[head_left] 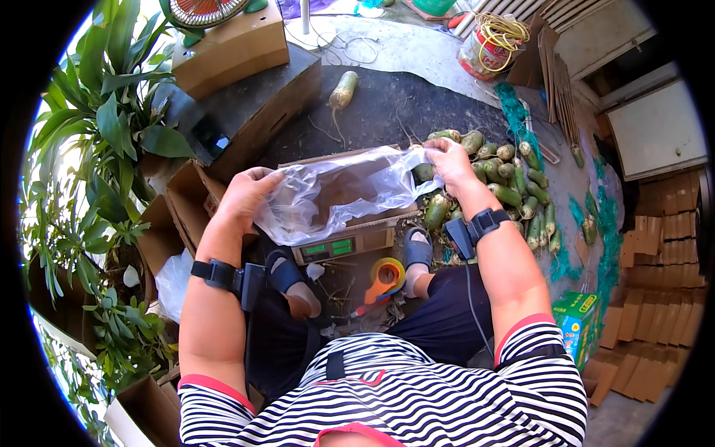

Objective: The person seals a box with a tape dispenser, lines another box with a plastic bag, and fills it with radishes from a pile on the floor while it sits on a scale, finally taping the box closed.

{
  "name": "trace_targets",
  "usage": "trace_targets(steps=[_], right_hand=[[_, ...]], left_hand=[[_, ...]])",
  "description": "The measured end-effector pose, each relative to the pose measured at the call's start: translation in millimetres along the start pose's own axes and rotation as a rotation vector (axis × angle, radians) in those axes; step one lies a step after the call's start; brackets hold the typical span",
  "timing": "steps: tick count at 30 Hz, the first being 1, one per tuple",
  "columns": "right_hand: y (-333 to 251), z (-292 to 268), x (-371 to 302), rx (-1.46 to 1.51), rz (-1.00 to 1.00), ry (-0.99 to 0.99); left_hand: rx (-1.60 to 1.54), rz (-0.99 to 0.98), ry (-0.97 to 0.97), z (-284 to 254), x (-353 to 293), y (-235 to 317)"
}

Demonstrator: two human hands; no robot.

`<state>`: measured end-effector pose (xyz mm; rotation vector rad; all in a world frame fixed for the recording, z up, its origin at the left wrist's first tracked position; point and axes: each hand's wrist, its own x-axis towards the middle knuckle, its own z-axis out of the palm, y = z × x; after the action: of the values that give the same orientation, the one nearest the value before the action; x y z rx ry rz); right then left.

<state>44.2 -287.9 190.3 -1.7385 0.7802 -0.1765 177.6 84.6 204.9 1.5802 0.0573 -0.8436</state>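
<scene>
While left hand (249, 195) and right hand (451, 165) pinch one clear bag (293, 203) — one box (401, 215) sits on one scale (369, 243)

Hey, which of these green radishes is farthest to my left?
The single radish on the dark ground beyond the plastic bag, its thin root pointing back toward the bag. The other radishes lie farther right, most heaped near your right hand.
</scene>
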Motion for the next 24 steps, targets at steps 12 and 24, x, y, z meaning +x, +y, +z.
trace_targets(steps=[12,24], right_hand=[[77,12,64,-0.758,-0.089,-0.021],[-25,1,-26,-0.562,-0.577,0.049]], left_hand=[[0.349,-0.122,0.316,-11,86,-70],[0.917,0.989,0.478,35,1,-8]])
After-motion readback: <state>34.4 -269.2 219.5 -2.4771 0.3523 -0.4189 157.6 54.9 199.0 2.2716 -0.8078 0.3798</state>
